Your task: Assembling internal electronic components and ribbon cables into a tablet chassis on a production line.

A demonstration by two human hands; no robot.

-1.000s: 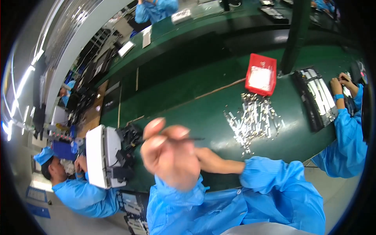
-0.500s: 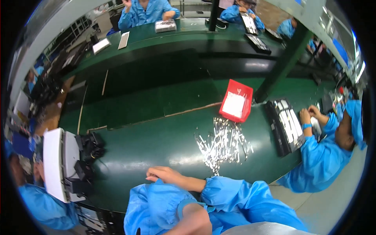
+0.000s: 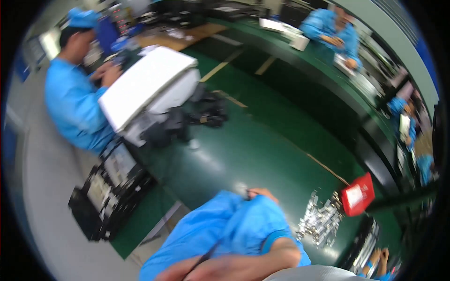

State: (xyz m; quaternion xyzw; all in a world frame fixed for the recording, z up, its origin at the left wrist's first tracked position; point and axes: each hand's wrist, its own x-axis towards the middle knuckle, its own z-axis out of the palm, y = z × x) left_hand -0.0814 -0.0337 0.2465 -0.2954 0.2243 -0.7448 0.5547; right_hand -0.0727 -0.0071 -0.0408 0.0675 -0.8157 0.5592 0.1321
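My left arm, in a blue sleeve, is bent back toward me. My left hand (image 3: 234,268) is at the lower edge, close to the camera and blurred, with its fingers hidden. A dark cord or strap (image 3: 202,263) crosses it. Past that sleeve, the edge of my right hand (image 3: 265,192) shows over the green table (image 3: 234,164). Its fingers are mostly covered, and a small dark shape beside them is too blurred to name. To the right lies a loose pile of small silvery metal strips (image 3: 321,220), with a red bin (image 3: 358,194) holding something white just beyond.
A large white panel-like box (image 3: 150,86) stands left, with black adapters and cables (image 3: 176,124) against it. A person in blue (image 3: 75,103) works behind it. Black trays of parts (image 3: 112,187) lie lower left; another black tray (image 3: 358,243) is lower right near a co-worker's hands (image 3: 377,257).
The view has swung left, so the strips and red bin now appear farther right and lower. My right hand, plainly seen before, is now mostly behind my left sleeve.
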